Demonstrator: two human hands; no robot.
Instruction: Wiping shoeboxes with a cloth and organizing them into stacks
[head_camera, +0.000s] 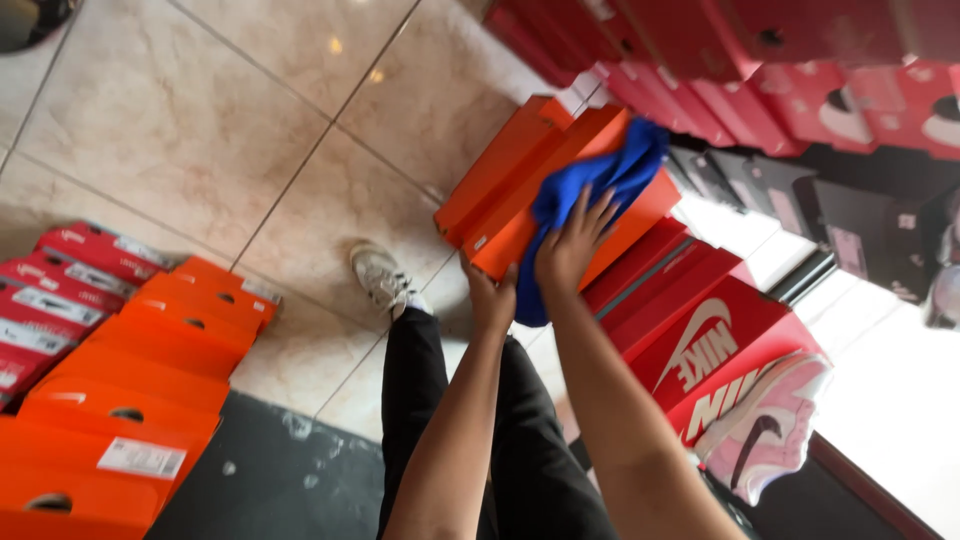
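Note:
My right hand (572, 245) presses a bright blue cloth (600, 185) against the side of an orange shoebox (520, 180) that sits on top of a stack. My left hand (492, 297) grips the near lower corner of that orange box from beneath. A second orange box (495, 160) lies against it on the left. Both my forearms reach up from the bottom middle of the view.
Red shoeboxes (700, 330) are stacked under the orange ones, with a pink and white sneaker (770, 420) beside them. More red boxes (760, 70) fill the top right. Orange and red boxes (130, 370) pile at the left. My shoe (380, 275) stands on beige tile floor (200, 120).

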